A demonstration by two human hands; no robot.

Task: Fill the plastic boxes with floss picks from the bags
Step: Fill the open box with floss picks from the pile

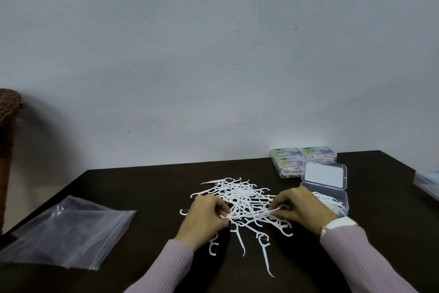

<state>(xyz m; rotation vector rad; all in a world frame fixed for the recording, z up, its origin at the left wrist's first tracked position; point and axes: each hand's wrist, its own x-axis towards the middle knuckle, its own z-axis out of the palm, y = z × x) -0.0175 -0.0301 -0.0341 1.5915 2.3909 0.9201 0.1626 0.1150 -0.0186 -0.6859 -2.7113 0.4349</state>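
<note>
A loose pile of white floss picks [240,200] lies on the dark table [147,188], between the two hands. The left hand [204,218] is curled at the pile's left edge and pinches a few picks at its fingertips. The right hand [301,207] is curled at the right edge and pinches some picks too. Just behind the right hand stands an open plastic box [337,195] with picks inside. An empty clear bag [69,233] lies flat at the left.

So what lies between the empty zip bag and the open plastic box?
In the head view, the loose floss pick pile, with both hands gathering picks from it.
</note>
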